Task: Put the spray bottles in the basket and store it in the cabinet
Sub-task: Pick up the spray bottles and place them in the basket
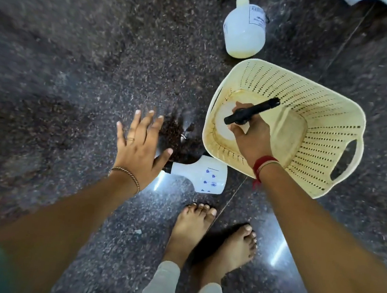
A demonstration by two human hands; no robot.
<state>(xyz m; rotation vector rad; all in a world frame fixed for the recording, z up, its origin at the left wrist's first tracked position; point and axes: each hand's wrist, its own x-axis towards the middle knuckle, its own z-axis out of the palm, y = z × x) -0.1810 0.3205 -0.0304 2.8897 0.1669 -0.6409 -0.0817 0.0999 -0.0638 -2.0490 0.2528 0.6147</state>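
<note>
Left hand [139, 150] flat above the granite floor [52, 72], fingers spread, holding nothing. Just right of its thumb a white spray bottle [204, 177] lies on its side (blue print), touching the cream basket's [322, 112] near wall. Bare feet [202, 238] below it. Right hand [252, 133] reaches inside the basket, fingers wrapped round a bottle's black spray head [251, 111]. A large white bottle [245, 32] lies beyond the rim; floor at left is open.

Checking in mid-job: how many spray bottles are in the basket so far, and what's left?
None released yet. The right hand holds one spray bottle by its black head inside the basket. The left hand is open above the flower-print bottle lying on the floor. A third bottle lies beyond the basket. Storing it remains; no cabinet is visible.
</note>
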